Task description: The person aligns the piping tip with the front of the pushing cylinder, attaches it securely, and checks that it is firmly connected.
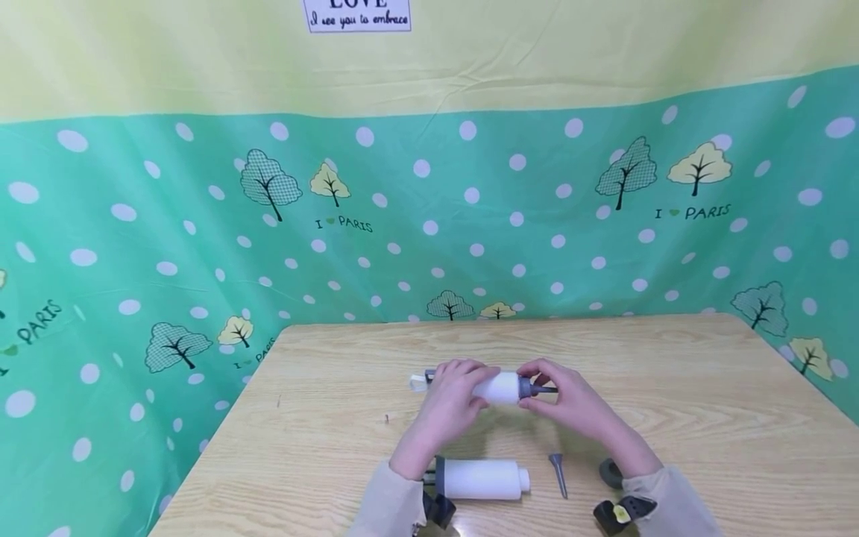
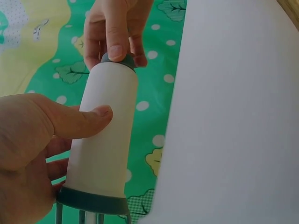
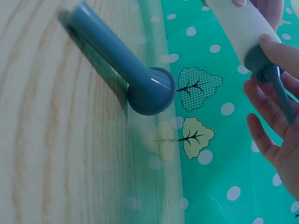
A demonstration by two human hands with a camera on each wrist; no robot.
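My left hand grips the middle of a white dispenser tube, thumb on the near side. The tube is held lengthwise above the table. A grey cap with a long thin nozzle forms its right end. Fingers and thumb of my right hand pinch around that cap. At the tube's other end, a dark collar joins thin rods. Below my hands, a second white tube lies on the table, partly behind my left wrist. A loose grey nozzle lies to its right.
A grey ring-shaped piece lies by my right wrist, partly covered by it. A tiny object is left of my left hand. The wooden table ends at a green dotted curtain behind.
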